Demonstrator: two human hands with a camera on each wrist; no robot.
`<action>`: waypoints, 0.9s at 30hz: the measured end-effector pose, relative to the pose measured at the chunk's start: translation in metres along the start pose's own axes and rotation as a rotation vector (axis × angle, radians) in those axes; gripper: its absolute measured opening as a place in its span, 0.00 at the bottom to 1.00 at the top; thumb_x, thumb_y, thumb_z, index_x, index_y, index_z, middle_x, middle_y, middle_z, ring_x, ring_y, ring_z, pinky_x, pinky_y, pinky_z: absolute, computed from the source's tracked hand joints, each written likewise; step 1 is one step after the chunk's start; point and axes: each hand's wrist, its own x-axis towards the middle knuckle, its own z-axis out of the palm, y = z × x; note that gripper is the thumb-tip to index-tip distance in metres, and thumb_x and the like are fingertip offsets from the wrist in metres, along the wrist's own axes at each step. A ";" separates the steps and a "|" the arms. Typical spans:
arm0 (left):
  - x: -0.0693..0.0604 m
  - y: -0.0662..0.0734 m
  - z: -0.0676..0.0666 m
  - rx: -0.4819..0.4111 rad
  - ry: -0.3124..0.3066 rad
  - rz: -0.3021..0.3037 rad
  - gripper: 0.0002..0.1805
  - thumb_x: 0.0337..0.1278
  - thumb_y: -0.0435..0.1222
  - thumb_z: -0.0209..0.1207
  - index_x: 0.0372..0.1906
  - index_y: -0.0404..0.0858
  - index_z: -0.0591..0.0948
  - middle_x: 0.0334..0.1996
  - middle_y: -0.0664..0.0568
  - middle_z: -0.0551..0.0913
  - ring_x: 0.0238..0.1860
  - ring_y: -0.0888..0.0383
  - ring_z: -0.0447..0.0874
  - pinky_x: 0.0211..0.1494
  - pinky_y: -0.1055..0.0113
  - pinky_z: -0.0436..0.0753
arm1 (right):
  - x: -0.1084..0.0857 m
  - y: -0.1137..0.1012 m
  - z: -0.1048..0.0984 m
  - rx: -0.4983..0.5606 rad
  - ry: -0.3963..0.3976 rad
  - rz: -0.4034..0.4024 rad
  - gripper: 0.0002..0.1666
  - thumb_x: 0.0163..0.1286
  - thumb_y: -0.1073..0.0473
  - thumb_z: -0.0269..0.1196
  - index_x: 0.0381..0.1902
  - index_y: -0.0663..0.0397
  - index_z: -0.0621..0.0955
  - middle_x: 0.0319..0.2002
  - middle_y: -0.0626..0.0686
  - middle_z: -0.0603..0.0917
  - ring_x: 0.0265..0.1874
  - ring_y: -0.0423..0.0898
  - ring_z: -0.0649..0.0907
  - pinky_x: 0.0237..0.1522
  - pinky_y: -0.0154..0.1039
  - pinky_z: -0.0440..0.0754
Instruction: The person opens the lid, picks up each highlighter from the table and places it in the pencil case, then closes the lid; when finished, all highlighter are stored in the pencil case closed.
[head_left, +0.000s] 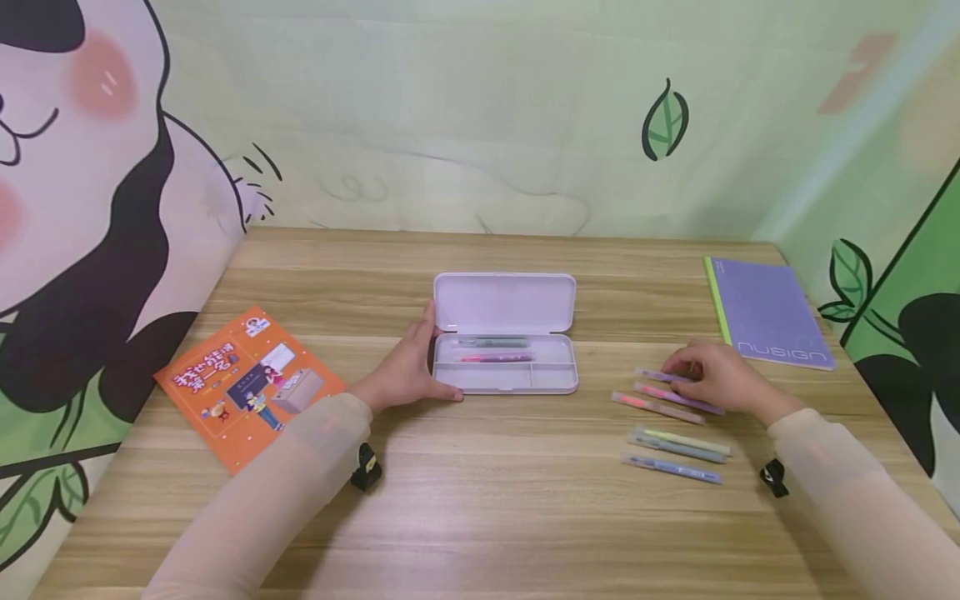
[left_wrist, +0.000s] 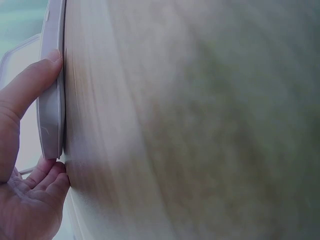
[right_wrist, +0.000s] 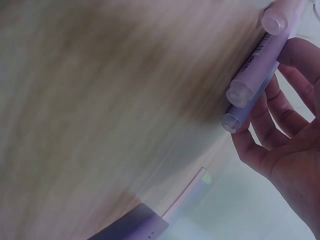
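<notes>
From the head camera, I see a white pencil case (head_left: 483, 379) in the middle of the wood-grain table (head_left: 525, 492), its lid (head_left: 504, 302) tipped back behind the tray. The person's left hand (head_left: 405, 362) holds its left end, thumb parted from the fingers. Inside, a grey-green highlighter (head_left: 493, 342) and a pink highlighter (head_left: 497, 358) lie in the long rear compartment. Off to the right, the right hand (head_left: 716, 379) bends its fingers over a lavender highlighter (head_left: 651, 376) and a violet highlighter (head_left: 662, 392), with a coral highlighter (head_left: 660, 407) just beside them. Nearer the person lie yellow (head_left: 690, 442), teal-grey (head_left: 682, 448) and blue (head_left: 675, 469) pens. A purple notebook (head_left: 768, 308) marks the far right; an orange booklet (head_left: 232, 383) lies on the left, partly under the left forearm.

At the left wrist, the thumb presses along the case's front wall while the fingers curl against its end corner.

At the right wrist, the thumb meets the violet barrel and the fingertips touch the lavender one, pinching the pair between them; the coral pen is next to the violet. I can't tell whether either is off the table.
</notes>
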 end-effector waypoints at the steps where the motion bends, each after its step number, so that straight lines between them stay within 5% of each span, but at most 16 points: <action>1: 0.000 0.000 0.000 0.000 0.000 -0.001 0.81 0.25 0.49 0.81 0.77 0.44 0.30 0.63 0.41 0.62 0.63 0.48 0.63 0.74 0.53 0.60 | 0.000 0.000 0.000 0.002 -0.003 0.003 0.11 0.53 0.67 0.70 0.36 0.52 0.86 0.26 0.45 0.80 0.23 0.37 0.72 0.26 0.33 0.72; 20: -0.001 0.000 0.001 0.011 0.004 -0.007 0.81 0.26 0.49 0.81 0.76 0.44 0.29 0.62 0.42 0.63 0.61 0.49 0.64 0.74 0.53 0.60 | 0.035 -0.034 -0.012 0.024 -0.019 -0.026 0.11 0.57 0.69 0.66 0.39 0.54 0.86 0.27 0.47 0.81 0.27 0.42 0.76 0.30 0.36 0.75; 27: -0.002 0.002 0.000 0.023 -0.007 -0.030 0.81 0.27 0.50 0.80 0.76 0.47 0.28 0.73 0.38 0.51 0.69 0.47 0.59 0.75 0.52 0.56 | 0.054 -0.050 -0.015 0.010 -0.037 -0.046 0.10 0.58 0.69 0.67 0.39 0.55 0.86 0.28 0.49 0.81 0.27 0.43 0.76 0.31 0.38 0.75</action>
